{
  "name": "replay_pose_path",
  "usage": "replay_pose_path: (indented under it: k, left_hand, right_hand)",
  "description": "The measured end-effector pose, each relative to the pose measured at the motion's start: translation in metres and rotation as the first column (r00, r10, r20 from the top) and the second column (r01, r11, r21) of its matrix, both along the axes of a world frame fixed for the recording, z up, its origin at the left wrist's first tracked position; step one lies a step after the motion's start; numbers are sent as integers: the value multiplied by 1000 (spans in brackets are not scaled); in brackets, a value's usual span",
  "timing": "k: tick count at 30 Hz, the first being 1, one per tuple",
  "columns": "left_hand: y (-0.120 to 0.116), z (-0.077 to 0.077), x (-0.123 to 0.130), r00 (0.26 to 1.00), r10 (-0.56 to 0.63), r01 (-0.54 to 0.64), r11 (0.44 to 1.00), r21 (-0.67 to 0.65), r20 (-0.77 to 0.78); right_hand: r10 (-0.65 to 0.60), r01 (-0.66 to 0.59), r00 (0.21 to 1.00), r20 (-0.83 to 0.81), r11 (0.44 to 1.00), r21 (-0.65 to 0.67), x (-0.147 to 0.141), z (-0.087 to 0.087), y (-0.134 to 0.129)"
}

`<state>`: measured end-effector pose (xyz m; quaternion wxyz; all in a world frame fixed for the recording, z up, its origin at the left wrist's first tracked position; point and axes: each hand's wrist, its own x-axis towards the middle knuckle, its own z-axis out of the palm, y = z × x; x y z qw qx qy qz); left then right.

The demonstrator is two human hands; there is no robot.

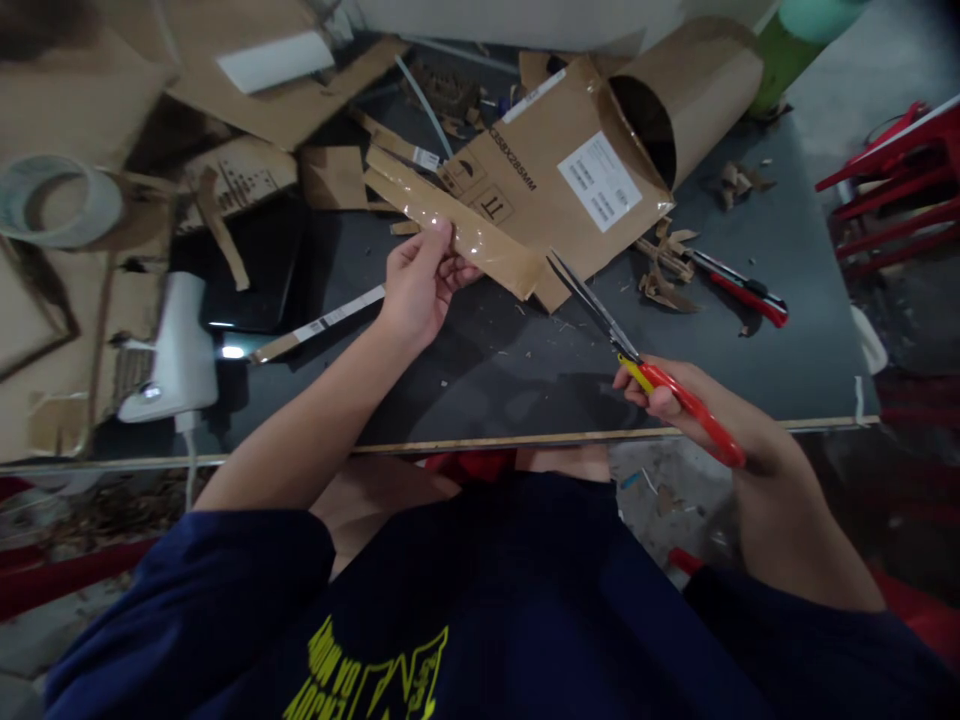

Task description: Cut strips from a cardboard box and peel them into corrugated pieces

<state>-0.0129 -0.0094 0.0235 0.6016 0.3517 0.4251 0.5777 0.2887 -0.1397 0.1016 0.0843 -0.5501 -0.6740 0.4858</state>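
My left hand (424,283) pinches a long cardboard strip (491,243) covered in shiny tape, thumb on top and fingers beneath. In my right hand (679,395) is a pair of scissors (600,310) with red and yellow handles. Their blades point up and left, the tips close to the strip's right end; I cannot tell whether they touch it. Behind the strip lies a flattened cardboard piece (547,165) with printed symbols and a white label (600,180).
A red utility knife (742,288) lies right, beside torn cardboard scraps (664,265). A cardboard tube (694,90) stands behind. On the left are a tape roll (60,203), a white corded device (176,345) and a black flat object (247,260). The table's front edge (487,440) runs near my body.
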Motion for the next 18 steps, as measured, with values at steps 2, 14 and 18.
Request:
replay_pose_path:
  k: [2,14,18]
  left_hand:
    - [-3,5,4,999,39,-39,999,-12,-28]
    - [-14,17,13,984,77,-89,994,-69,-159]
    - [-16,19,16,986,70,-83,993,-83,-153]
  right_hand:
    - [40,-40,999,-17,999,-15,1,1,-1]
    - [107,-104,993,58,993,-61,-18,5,8]
    - [110,-107,992,53,992,-61,-17,3,8]
